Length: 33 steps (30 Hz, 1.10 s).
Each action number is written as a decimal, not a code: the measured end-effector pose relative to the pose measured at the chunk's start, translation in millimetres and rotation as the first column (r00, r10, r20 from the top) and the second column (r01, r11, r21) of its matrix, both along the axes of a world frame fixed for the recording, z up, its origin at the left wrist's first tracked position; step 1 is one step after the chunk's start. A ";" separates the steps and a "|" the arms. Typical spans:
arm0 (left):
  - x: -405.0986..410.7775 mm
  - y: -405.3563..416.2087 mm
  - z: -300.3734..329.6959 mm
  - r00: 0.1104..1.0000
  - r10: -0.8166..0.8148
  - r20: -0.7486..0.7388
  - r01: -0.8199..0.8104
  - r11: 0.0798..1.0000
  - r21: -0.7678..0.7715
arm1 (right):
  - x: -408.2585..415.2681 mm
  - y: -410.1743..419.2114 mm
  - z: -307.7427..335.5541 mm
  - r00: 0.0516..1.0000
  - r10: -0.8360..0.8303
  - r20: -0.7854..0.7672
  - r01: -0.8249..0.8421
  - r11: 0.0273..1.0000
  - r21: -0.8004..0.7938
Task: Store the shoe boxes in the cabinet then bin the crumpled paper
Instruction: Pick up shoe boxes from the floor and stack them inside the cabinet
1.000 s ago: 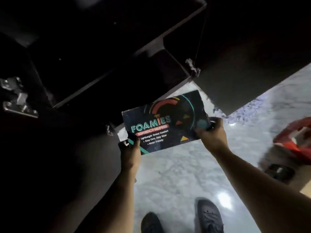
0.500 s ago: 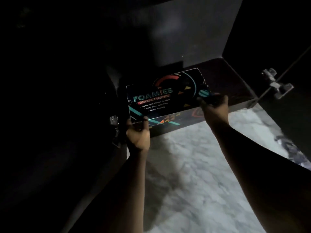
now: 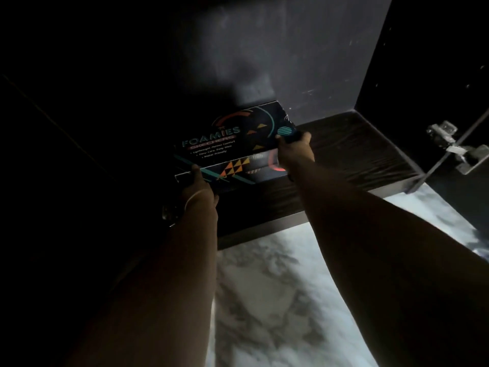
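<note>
**Shoe box going onto the cabinet floor**

The left hand [image 3: 197, 190] is gripping the near left corner of the shoe box [image 3: 232, 144] and the right hand [image 3: 293, 151] is curling round its right end. The box is sitting inside the cabinet [image 3: 344, 152], at the left of its dark wooden floor. The left side is lying in deep shadow, so the box may be catching an unseen wall or tipping off the front edge on release. The lid is reading "FOAMIES" over "SKECHERS"; the smaller lines are staying blurred.
</note>
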State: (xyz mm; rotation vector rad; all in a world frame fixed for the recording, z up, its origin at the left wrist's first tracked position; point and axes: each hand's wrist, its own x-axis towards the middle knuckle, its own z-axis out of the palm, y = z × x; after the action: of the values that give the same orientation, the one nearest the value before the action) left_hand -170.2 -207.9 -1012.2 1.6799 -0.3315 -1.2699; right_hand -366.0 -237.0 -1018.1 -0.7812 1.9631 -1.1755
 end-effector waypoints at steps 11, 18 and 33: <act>-88.1 102.2 -26.2 0.734 -0.411 0.541 0.469 0.883 0.035 | -65.8 176.8 -49.0 0.972 -0.125 -0.199 0.129 0.992 0.006; -213.0 227.3 -26.1 0.175 -0.692 0.701 0.887 0.420 0.193 | -149.3 337.4 -42.1 0.925 -0.107 -0.364 0.192 0.959 0.208; -434.2 592.7 74.2 -0.484 -0.579 0.656 0.838 -0.524 0.156 | -285.9 783.8 114.3 0.499 -0.488 -0.716 0.806 0.565 0.177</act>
State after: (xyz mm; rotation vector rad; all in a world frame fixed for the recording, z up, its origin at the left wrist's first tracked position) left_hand -604.4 384.8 -938.0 0.5662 -2.9134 -1.3927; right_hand -651.9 546.8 -903.8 -0.0165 3.1476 -0.7347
